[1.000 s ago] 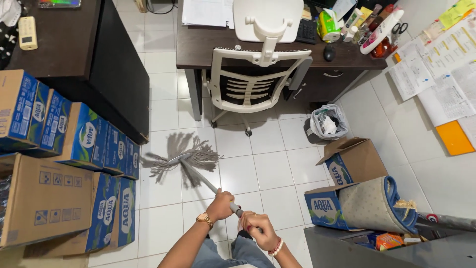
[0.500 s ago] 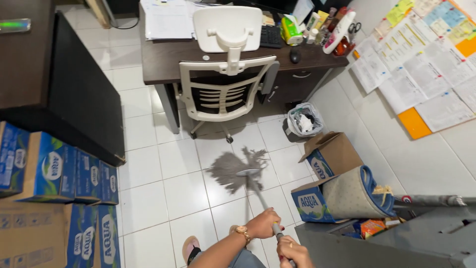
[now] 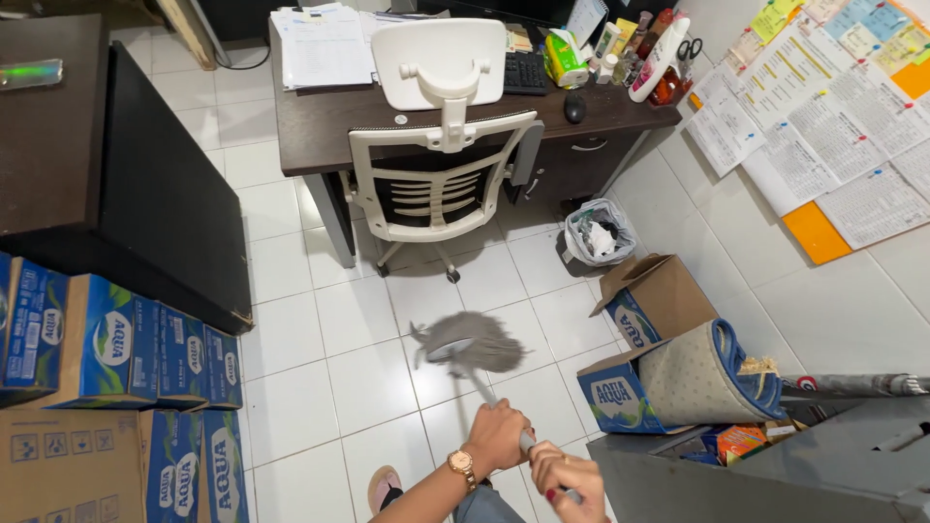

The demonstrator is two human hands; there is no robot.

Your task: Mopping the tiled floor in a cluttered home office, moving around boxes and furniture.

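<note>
Both hands are clenched around the grey mop handle (image 3: 502,411): the left hand (image 3: 500,433), with a gold watch at its wrist, takes the higher grip toward the head, and the right hand (image 3: 568,476) closes just below it. The handle slants up to the grey string mop head (image 3: 470,342), bunched on the white tiled floor (image 3: 320,329) between the white office chair (image 3: 441,145) and an open cardboard box (image 3: 659,295).

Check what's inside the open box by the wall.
A rolled mat lies in the front box, its blue-edged end sticking out. Whatever lies under the mat is hidden. The box behind has raised flaps; its inside cannot be seen.
</note>
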